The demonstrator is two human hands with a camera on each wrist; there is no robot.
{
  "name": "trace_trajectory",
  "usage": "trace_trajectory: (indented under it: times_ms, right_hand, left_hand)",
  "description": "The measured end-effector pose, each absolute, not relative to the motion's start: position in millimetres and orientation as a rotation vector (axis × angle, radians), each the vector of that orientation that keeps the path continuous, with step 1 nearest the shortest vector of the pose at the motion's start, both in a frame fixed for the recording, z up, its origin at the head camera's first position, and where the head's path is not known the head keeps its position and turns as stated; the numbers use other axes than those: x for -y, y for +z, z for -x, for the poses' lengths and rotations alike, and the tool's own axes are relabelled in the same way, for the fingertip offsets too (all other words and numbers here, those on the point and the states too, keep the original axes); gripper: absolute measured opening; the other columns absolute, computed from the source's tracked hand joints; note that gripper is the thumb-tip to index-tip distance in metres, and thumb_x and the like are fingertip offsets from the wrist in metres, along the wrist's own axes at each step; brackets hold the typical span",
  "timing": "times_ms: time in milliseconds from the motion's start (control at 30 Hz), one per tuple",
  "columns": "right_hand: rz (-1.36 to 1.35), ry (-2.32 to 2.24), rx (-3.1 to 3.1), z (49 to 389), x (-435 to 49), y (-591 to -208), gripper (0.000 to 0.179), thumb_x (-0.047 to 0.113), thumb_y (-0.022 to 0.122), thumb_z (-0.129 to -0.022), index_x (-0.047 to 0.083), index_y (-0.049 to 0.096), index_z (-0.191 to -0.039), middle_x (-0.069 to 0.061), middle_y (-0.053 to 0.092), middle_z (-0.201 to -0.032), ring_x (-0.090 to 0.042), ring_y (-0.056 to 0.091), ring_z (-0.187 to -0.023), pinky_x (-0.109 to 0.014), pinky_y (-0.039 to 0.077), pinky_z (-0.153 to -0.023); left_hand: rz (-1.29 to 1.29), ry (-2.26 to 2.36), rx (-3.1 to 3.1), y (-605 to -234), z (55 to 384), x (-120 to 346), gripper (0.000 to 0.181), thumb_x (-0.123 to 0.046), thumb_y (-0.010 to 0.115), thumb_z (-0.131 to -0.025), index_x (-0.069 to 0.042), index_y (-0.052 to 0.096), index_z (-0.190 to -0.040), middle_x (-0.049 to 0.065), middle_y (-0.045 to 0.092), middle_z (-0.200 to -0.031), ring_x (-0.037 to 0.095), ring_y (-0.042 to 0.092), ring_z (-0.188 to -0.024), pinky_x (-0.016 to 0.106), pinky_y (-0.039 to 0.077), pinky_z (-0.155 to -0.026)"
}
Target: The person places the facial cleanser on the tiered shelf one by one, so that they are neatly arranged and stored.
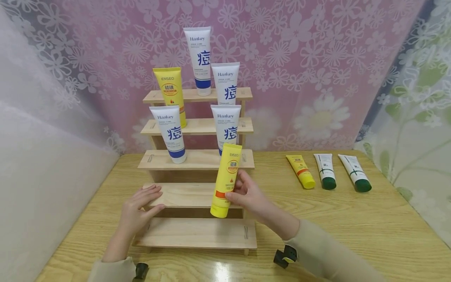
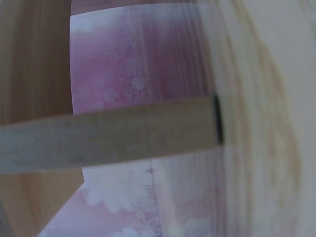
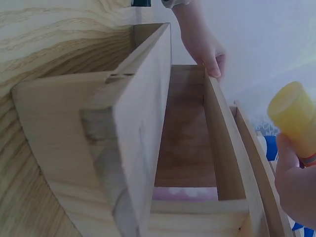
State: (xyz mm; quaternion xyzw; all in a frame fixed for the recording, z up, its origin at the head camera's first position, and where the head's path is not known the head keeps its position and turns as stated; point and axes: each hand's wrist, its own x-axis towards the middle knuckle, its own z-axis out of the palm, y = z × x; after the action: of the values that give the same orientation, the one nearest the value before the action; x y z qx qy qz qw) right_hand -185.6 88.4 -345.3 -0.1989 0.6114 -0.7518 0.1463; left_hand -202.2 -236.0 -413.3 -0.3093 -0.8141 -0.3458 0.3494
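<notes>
In the head view my right hand grips a yellow ENSEO squeeze tube, thumb on its front near the red band, cap end down. The tube is tilted slightly and overlaps the right part of a stepped wooden display stand. My left hand holds the left end of the stand's second step from the bottom, fingers on top and thumb at the front edge. The right wrist view shows the tube's yellow cap beside my right thumb, and my left hand at the far end of the step.
Several white Hankey tubes and a yellow tube stand upright on the upper steps. On the table to the right lie another yellow tube and two white tubes with green caps. A floral curtain hangs behind.
</notes>
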Motion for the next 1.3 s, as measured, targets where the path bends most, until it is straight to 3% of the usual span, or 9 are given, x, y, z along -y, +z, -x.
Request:
trace_trajectory:
  times_ms: [600,1100,1300]
  right_hand:
    - [0.497,-1.993,-2.193,204.7,-25.5,-338.9,0.059,0.012,0.073,-0.073,0.013,0.037,-0.119,-0.002,0.056,-0.11,-0.018,0.054,-0.093,-0.031,0.046,-0.081]
    - [0.696,-1.883,-2.485,210.7,12.5,-341.8,0.055,0.013,0.074,-0.072,0.013,0.04,-0.115,-0.003,0.058,-0.102,-0.012,0.057,-0.087,-0.021,0.049,-0.073]
    - [0.751,-1.853,-2.56,211.6,20.7,-339.6,0.054,0.014,0.074,-0.072,0.011,0.04,-0.114,-0.004,0.058,-0.095,-0.012,0.057,-0.083,-0.019,0.048,-0.07]
  left_hand:
    - [0.795,-0.879,2.137,-413.3,201.5,236.1,0.034,-0.024,0.077,-0.066,-0.001,0.069,-0.09,0.013,0.064,-0.1,0.021,0.056,-0.102,0.028,0.027,-0.102]
    - [0.775,-0.874,2.178,-414.0,201.8,238.4,0.034,-0.017,0.079,-0.061,-0.002,0.069,-0.09,0.012,0.064,-0.102,0.018,0.055,-0.105,0.029,0.027,-0.103]
    - [0.768,-0.869,2.194,-413.1,201.2,238.1,0.035,-0.013,0.079,-0.059,-0.001,0.069,-0.09,0.012,0.063,-0.102,0.019,0.054,-0.105,0.039,0.03,-0.101]
